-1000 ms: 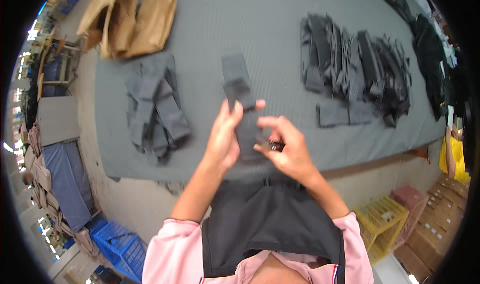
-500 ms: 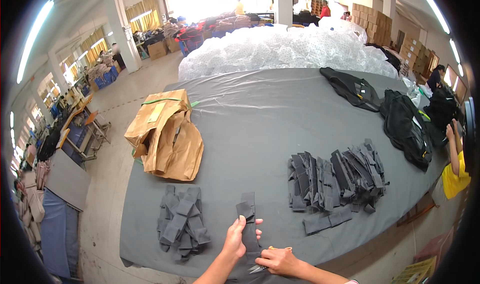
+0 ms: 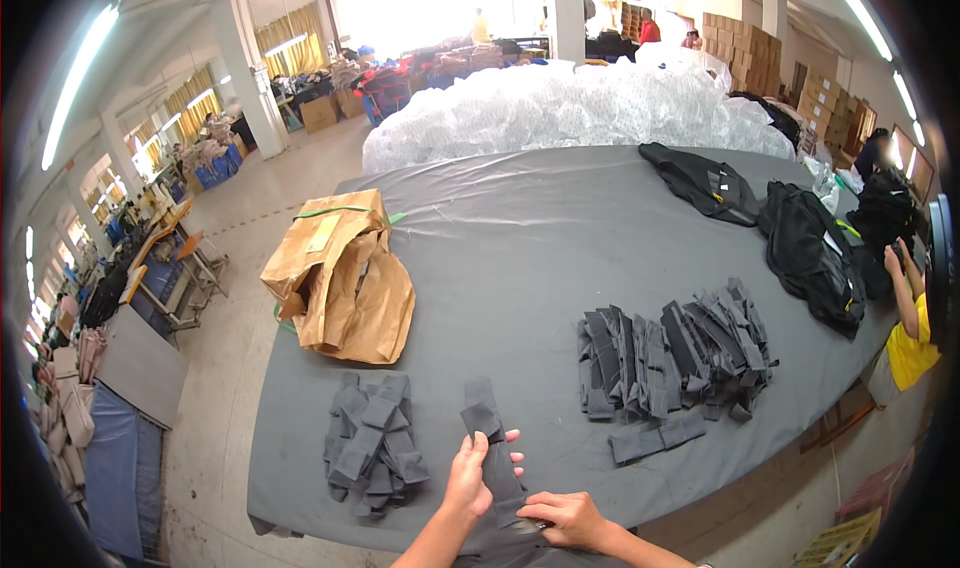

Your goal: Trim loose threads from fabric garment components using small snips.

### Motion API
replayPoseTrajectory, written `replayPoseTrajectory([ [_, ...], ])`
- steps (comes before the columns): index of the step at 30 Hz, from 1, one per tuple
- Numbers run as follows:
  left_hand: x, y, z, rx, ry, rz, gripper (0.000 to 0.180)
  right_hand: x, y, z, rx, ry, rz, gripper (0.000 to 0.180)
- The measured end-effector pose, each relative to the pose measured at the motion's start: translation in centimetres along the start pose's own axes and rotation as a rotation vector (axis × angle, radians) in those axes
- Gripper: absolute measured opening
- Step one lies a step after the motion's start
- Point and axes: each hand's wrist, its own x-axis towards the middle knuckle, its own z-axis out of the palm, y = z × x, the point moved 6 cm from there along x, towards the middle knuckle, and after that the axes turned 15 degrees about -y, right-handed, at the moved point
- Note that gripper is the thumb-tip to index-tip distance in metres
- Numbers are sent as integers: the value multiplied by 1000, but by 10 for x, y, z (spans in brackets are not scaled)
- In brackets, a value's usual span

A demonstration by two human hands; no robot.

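Observation:
A long dark grey fabric strip [image 3: 487, 438] lies on the grey table [image 3: 520, 258] near its front edge. My left hand [image 3: 470, 476] rests on the strip's middle, fingers spread over it. Just to the right, my right hand [image 3: 568, 519] pinches the strip's near end against the table. A loose heap of similar grey strips [image 3: 372, 443] lies to the left. A larger row of stacked strips [image 3: 670, 353] lies to the right, with one separate piece [image 3: 655, 438] in front of it.
A crumpled brown paper bag [image 3: 345, 273] sits at the table's left. Black garments [image 3: 810, 248] lie at the far right, beside a person in a yellow top [image 3: 910, 338]. Clear plastic bags [image 3: 580, 108] are piled at the far end. A blue crate [image 3: 115, 468] stands on the floor at the left.
The view has tilted up from looking straight down to taking in the whole table and hall. Both hands stay on the grey strip near the front edge.

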Motion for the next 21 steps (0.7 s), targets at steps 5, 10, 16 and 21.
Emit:
replayPoseTrajectory([
  [5, -2, -3, 2, 22, -29, 34, 38, -6, 16, 12, 252, 80, 154, 22],
  [10, -4, 4, 14, 88, -20, 115, 34, -8, 27, 22, 359, 151, 380, 25],
  [16, -5, 8, 13, 82, 14, 224, 34, -2, 30, 16, 572, 166, 519, 18],
  [21, -4, 5, 10, 51, 18, 268, 37, -6, 36, 19, 637, 241, 551, 14],
])
